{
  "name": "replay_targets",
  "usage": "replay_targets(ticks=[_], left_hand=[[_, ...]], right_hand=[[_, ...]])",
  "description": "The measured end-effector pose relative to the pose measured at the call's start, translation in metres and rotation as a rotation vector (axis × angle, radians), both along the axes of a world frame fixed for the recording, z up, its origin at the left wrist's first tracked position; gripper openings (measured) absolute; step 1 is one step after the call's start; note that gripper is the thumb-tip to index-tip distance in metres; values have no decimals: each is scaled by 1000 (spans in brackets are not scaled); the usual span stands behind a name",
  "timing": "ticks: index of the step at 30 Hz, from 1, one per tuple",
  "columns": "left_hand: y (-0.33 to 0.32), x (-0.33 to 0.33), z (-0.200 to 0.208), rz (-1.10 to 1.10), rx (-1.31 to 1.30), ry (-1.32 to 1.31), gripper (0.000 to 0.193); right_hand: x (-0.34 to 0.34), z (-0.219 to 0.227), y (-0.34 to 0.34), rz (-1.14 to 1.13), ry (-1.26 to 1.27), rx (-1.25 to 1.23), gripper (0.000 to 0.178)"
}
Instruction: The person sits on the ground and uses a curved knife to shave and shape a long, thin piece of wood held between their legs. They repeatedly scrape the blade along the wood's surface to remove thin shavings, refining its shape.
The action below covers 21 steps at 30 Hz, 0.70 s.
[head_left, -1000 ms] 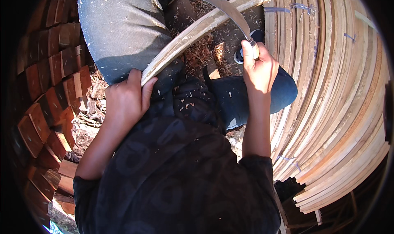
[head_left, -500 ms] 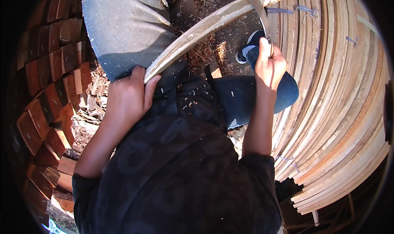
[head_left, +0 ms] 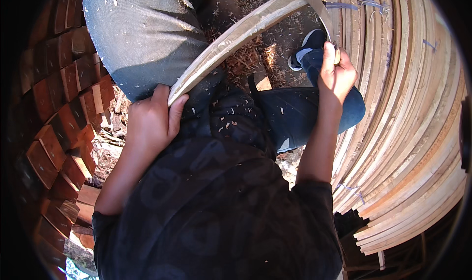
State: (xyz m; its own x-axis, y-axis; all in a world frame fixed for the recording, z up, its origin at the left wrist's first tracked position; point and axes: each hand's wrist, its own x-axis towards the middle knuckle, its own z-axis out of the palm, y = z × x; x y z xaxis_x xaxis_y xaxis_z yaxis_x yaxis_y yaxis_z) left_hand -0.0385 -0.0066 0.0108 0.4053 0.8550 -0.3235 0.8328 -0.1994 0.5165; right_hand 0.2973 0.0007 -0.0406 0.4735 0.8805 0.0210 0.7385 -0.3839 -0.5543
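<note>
My left hand (head_left: 156, 115) is closed around the near end of a long wooden strip (head_left: 241, 40), by my left thigh. From there the strip slants up to the far right, pale along its edge with brownish patches. My right hand (head_left: 336, 76) grips the handle of a knife (head_left: 322, 13), thumb lying along it. The handle is mostly hidden in the fist. Its long metal blade, curved in this view, reaches up and left to the strip and crosses it near the top. Whether the edge is cutting into the wood cannot be told.
On the right lies a broad stack of long wooden strips (head_left: 393, 108), with bluish ties (head_left: 371, 3) on some. Stacked reddish-brown wood blocks (head_left: 49, 147) stand along the left. Shavings (head_left: 246, 66) cover the ground between my legs, and small chips lie on my clothes.
My right hand and the knife are slightly further right in view. The strip's near end sits a little lower and further left in my left hand. The whole view has shifted slightly.
</note>
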Motion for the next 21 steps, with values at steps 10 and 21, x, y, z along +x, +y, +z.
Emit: replay_targets(ticks=[10, 21], left_hand=[[3, 1, 5, 2, -60, 15, 29], [4, -2, 4, 43, -109, -11, 30]], right_hand=[[-25, 5, -4, 68, 47, -37, 36], [-43, 20, -13, 109, 41, -84, 36]])
